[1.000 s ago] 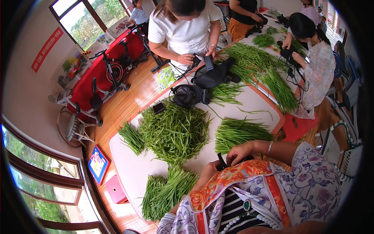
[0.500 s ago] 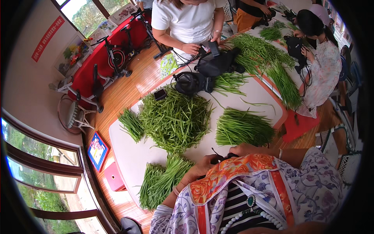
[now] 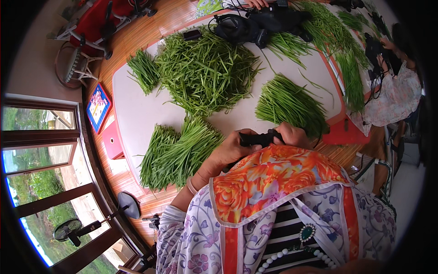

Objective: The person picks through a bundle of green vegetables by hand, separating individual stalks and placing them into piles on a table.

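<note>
Just above my orange flowered apron, my two hands meet at a black strap-like thing. My left hand is closed round its left end, thumb on top. At the other end my right hand is closed with its fingers curled on it. The apron hides the lower part of the black thing, so its exact kind does not show. Beyond my right hand lies a bundle of cut green stalks. Past my left hand is another bundle of long green stalks on the pale table.
A large loose heap of green stalks covers the table's middle. A smaller bundle lies left of it. Black headgear with cables and a small dark device sit at the far edge. A pink stool stands left; a co-worker's sleeve shows right.
The view has tilted downward, so the person in white opposite is mostly out of sight. My hands now show higher above the apron, with more of the black strap-like thing visible between them.
</note>
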### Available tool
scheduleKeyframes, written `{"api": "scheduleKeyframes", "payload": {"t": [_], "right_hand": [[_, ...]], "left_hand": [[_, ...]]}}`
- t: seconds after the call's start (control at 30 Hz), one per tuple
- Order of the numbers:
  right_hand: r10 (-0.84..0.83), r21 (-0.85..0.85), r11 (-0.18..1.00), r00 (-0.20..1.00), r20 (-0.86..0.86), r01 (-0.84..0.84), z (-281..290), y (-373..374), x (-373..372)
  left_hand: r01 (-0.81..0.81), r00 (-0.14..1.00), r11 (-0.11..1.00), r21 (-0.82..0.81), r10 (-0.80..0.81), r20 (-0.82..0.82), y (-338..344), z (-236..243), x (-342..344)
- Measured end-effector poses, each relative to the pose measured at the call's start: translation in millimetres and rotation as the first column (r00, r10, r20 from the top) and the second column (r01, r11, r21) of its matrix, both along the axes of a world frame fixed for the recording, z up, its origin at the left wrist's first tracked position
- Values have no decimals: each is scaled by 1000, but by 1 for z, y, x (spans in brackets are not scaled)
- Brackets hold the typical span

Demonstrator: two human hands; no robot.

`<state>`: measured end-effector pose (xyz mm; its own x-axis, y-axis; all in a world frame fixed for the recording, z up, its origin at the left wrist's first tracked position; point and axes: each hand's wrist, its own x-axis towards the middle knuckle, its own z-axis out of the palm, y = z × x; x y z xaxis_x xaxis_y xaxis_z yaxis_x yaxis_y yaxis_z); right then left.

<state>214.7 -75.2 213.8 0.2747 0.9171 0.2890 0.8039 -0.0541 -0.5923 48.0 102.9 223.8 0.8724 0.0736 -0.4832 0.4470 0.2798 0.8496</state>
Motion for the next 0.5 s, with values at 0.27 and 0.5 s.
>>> {"api": "scheduleKeyframes", "payload": {"t": [0.27, 0.5], "right_hand": [[26, -48, 998, 964, -265, -40, 6, 7, -11], [317, -12, 945, 923, -220, -327, 20, 19, 4]], "left_hand": [[-135, 979, 985, -109, 149, 138, -9, 2, -17], [-102, 974, 930, -354, 166, 157, 2, -30, -21]]}}
